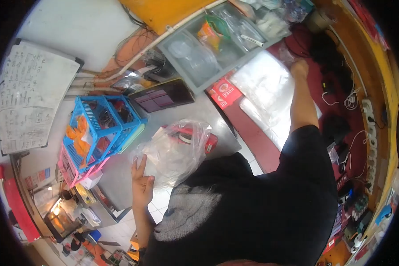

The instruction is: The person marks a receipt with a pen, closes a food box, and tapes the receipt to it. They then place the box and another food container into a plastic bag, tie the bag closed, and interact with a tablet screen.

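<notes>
My left hand (pixel 142 186) is beside a crumpled clear plastic bag (pixel 177 155) on the metal table, with two fingers spread apart and the thumb out near the bag's edge. Inside or behind the bag shows a red item (pixel 212 142), blurred by the film. My right arm stretches far across the red surface. At its end my right hand (pixel 299 70) is closed at a small piece of clear plastic (pixel 286 54); its fingertips are partly hidden. Stacks of flat clear plastic sheets or bags (pixel 266 84) lie beside that arm.
A grey divided tray (pixel 199 84) holds packets and a white marker. Near it are a tablet (pixel 164 95) and a red card marked FREE (pixel 226 93). Blue baskets (pixel 82 108) stand left on the metal table (pixel 221 124). A power strip (pixel 369 133) and cables line the right wall.
</notes>
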`<move>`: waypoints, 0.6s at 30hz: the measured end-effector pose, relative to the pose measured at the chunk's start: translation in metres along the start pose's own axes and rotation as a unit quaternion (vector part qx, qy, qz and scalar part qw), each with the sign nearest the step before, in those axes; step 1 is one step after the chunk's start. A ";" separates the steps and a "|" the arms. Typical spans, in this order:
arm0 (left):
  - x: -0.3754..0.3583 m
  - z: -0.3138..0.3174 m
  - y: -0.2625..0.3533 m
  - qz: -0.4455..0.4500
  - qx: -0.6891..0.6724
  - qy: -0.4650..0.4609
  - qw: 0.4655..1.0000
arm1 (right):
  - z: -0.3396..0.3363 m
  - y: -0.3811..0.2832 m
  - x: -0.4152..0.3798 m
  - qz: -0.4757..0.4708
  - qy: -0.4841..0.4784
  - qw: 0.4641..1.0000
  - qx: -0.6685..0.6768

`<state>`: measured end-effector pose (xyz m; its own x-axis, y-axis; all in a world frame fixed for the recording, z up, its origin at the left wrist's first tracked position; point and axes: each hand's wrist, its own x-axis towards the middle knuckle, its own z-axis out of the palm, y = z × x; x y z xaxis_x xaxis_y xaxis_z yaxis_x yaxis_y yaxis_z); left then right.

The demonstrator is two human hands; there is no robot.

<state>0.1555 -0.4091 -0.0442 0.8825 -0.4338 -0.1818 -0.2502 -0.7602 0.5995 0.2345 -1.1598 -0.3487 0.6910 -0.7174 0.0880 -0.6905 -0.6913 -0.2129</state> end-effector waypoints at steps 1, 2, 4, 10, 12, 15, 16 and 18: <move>-0.002 -0.001 0.000 -0.003 -0.007 0.000 1.000 | -0.019 -0.017 -0.003 0.023 0.045 0.996 0.068; -0.005 -0.002 0.000 -0.010 -0.008 0.008 1.000 | -0.043 -0.034 -0.005 0.046 0.090 0.986 0.136; -0.008 -0.004 0.000 -0.025 -0.009 0.030 0.999 | -0.081 -0.091 -0.023 -0.003 0.170 0.950 0.263; -0.019 -0.023 -0.007 -0.027 0.043 0.064 0.997 | -0.090 -0.281 -0.104 -0.346 0.044 0.827 0.440; -0.028 -0.035 -0.021 -0.024 0.051 0.081 0.995 | -0.058 -0.306 -0.083 -0.338 -0.161 0.889 0.262; -0.050 -0.052 -0.037 -0.060 0.054 0.123 0.989 | -0.066 -0.328 -0.092 -0.307 -0.170 0.914 0.204; -0.059 -0.055 -0.042 -0.084 0.053 0.145 0.984 | -0.092 -0.327 -0.097 -0.311 -0.116 0.924 0.189; -0.076 -0.057 -0.048 -0.120 0.067 0.192 0.972 | -0.156 -0.326 -0.121 -0.296 0.006 0.941 0.163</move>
<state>0.1233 -0.3118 -0.0149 0.9990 -0.0425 0.0160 -0.0451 -0.8849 0.4637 0.3428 -0.8610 -0.1386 0.9306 -0.2162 0.2954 -0.0810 -0.9086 -0.4097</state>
